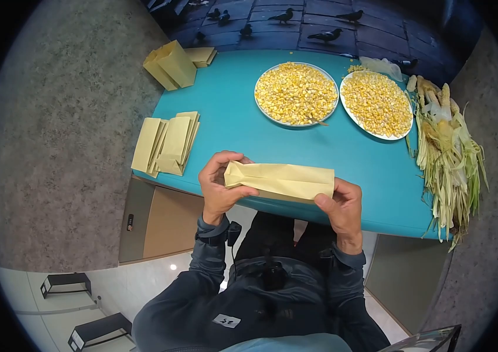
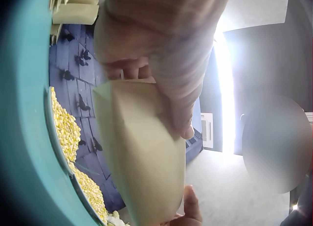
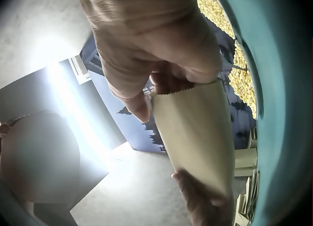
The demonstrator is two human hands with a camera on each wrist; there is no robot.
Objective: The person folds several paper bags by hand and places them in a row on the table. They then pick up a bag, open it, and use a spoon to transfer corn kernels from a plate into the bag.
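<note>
A tan paper bag (image 1: 284, 180) is held sideways between both hands over the table's near edge. The left hand (image 1: 221, 183) grips its folded bottom end, thumb below and fingers behind. At the other end the right hand (image 1: 342, 212) pinches the bag near its mouth, the thumb on the near side. In the right wrist view the zigzag-cut rim of the bag (image 3: 195, 133) shows at the right hand (image 3: 151, 45), with some fingers hidden at the opening. The left wrist view has the left hand (image 2: 156, 45) around the bottom end of the bag (image 2: 142, 147).
Two plates of corn kernels (image 1: 297, 94) (image 1: 376, 104) stand at the back of the teal table (image 1: 225, 117). Corn husks (image 1: 449, 158) lie along the right edge. Flat paper bags (image 1: 172, 144) lie at the left, and opened bags (image 1: 172, 64) stand at the back left.
</note>
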